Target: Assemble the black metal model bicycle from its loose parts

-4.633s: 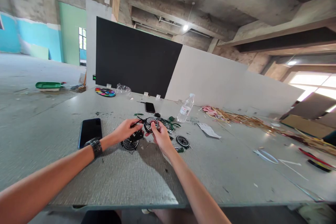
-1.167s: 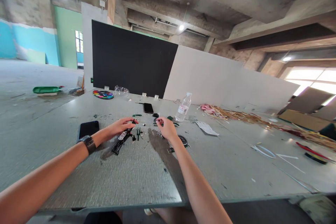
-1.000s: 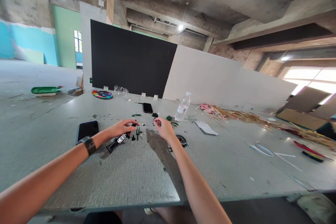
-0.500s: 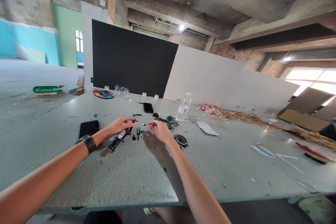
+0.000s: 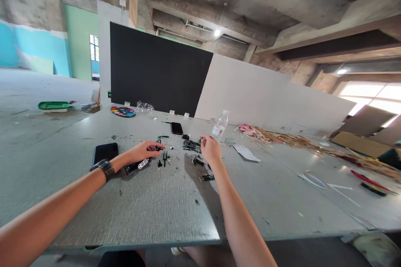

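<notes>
My left hand (image 5: 148,150) is closed around a black model part (image 5: 143,164) with a white oval pattern, held low over the table; the fingers hide some of it. My right hand (image 5: 211,149) has its fingertips drawn together beside the green parts and the water bottle (image 5: 220,126); whatever they pinch, if anything, is hidden. Left of those fingertips lies a small black spoked wheel (image 5: 189,144) among dark green pieces. Between my hands, small green forked pieces (image 5: 164,158) and tiny bits are scattered. Dark parts (image 5: 197,159) lie below my right hand.
A phone (image 5: 105,153) lies by my left wrist, another phone (image 5: 176,128) farther back. A paint palette (image 5: 123,111) and clear plastic (image 5: 145,107) sit at the back left. A paper sheet (image 5: 246,152), wood strips (image 5: 282,137) and white strips (image 5: 314,180) are on the right.
My right hand has moved right and slightly back, from the middle toward the bottle, uncovering dark parts. My left hand has tilted the black part flatter, lower beneath the palm.
</notes>
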`<state>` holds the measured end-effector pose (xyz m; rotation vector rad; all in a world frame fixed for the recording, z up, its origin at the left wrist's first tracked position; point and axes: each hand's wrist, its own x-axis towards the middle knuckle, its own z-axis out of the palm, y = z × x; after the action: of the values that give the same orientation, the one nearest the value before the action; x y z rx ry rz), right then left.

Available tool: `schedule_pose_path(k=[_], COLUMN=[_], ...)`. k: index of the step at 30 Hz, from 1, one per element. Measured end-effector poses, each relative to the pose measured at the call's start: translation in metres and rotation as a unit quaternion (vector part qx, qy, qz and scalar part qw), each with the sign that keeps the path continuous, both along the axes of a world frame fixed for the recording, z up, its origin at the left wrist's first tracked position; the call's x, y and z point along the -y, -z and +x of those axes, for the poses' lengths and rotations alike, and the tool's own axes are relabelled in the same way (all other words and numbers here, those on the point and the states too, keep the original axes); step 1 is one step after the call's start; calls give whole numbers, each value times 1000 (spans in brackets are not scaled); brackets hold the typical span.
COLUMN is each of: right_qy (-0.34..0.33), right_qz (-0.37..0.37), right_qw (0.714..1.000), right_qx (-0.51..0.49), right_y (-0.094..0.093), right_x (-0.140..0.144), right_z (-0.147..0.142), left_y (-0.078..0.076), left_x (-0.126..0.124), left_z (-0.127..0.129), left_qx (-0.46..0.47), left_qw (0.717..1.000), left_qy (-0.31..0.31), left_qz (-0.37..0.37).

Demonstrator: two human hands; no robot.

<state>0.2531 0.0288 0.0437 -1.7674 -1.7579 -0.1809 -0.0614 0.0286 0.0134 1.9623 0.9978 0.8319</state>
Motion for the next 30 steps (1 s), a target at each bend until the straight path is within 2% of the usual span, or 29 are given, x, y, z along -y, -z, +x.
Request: schedule_pose_path(k=[2, 6, 10, 14, 19, 25, 30], right_qy=[8, -9, -27, -103, -235, -351, -372], right_qz=[-5, -6, -15, -42, -60, -107, -147], right_qw=[1000, 1000, 999, 994, 970, 930, 915], right_qx=[5, 0, -11, -20, -3, 37, 57], right_y=[0, 3, 5, 13, 25, 23, 25], right_x=[-1, -2, -2, -3, 6, 25, 28], right_z=[6, 3, -2, -12, -48, -88, -92], left_y=[1, 4, 4, 3, -4, -20, -24], left_x=[0, -4, -8, -6, -2, -7, -12], left_z=[-2, -6, -11, -15, -18, -28, -35], left_qx=[24, 141, 190, 219, 236, 286, 315], left_qw=[999, 984, 968, 954, 950, 938, 930], left_qy=[-3, -29, -44, -55, -58, -86, -106], left_qz=[-26, -107, -157, -198, -198, -178, -159])
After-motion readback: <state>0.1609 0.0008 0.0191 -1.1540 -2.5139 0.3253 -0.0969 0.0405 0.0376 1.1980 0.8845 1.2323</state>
